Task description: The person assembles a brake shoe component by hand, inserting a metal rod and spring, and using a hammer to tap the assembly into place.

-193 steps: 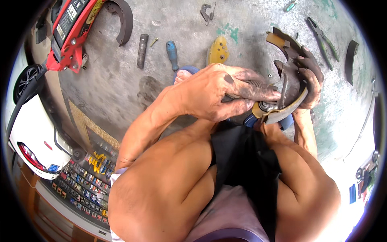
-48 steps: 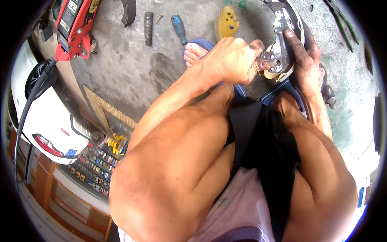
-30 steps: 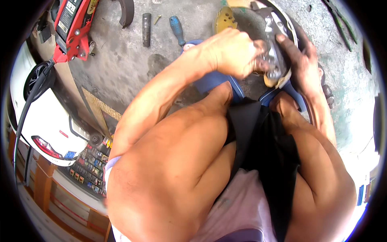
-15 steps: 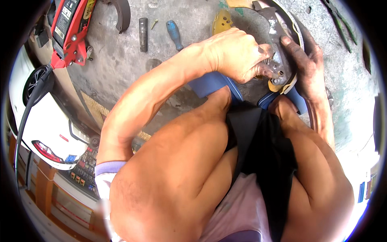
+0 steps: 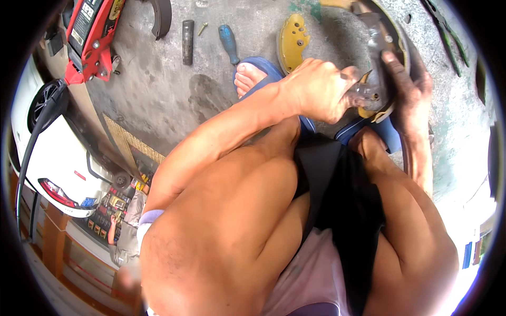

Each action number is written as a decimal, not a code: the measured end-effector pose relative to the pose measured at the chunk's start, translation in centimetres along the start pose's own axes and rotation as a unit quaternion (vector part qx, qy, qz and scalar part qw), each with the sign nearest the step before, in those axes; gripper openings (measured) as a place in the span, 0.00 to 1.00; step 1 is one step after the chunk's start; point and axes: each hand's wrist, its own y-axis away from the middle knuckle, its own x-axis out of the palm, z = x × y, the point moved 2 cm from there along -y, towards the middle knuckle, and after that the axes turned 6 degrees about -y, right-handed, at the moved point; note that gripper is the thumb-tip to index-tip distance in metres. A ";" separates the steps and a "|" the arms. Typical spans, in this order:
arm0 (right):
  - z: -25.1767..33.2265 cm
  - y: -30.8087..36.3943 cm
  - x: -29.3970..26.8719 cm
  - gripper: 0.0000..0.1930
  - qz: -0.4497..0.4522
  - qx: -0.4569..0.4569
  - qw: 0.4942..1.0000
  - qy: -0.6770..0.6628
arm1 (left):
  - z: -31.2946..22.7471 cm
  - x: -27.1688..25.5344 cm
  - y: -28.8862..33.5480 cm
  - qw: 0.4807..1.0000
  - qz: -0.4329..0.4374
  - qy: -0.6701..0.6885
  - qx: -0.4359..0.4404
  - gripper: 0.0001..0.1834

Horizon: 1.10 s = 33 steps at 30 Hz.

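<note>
My right hand (image 5: 410,89) grips a curved brake shoe (image 5: 405,50) with a grey metal web, its thumb on the web and its fingers round the outer side. My left hand (image 5: 324,90) is closed at the lower end of this shoe, thumb and fingers pinched together. What it pinches is hidden by the fingers and blurred. A small pointed tip (image 5: 365,77) sticks up beside those fingers. On the floor, just beyond my left hand, lies a separate yellow brake shoe (image 5: 291,46) with several holes.
Left of the yellow shoe lie a blue-handled screwdriver (image 5: 227,42), a bolt (image 5: 203,28), a dark cylindrical bar (image 5: 187,43) and a dark curved shoe (image 5: 162,18). A red jack (image 5: 95,47) stands at left. Green-handled pliers (image 5: 448,39) lie far right. Another person (image 5: 126,239) is at lower left.
My left hand has shifted slightly right and down along the brake shoe, and my right hand has moved a little right with it. Another person has come into view at lower left.
</note>
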 end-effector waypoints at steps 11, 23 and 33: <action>-2.7 -3.3 -0.2 0.24 0.052 0.049 0.975 -0.212 | 1.9 -0.5 -1.7 0.998 -0.005 -0.036 -0.056 0.19; -4.3 -6.3 -1.9 0.29 0.043 -0.025 0.994 0.095 | 3.6 0.1 -4.4 0.989 0.093 -0.068 -0.097 0.16; -2.2 -7.7 -2.7 0.29 0.051 -0.088 0.919 0.382 | 3.7 1.2 -5.1 0.986 0.111 -0.047 -0.112 0.16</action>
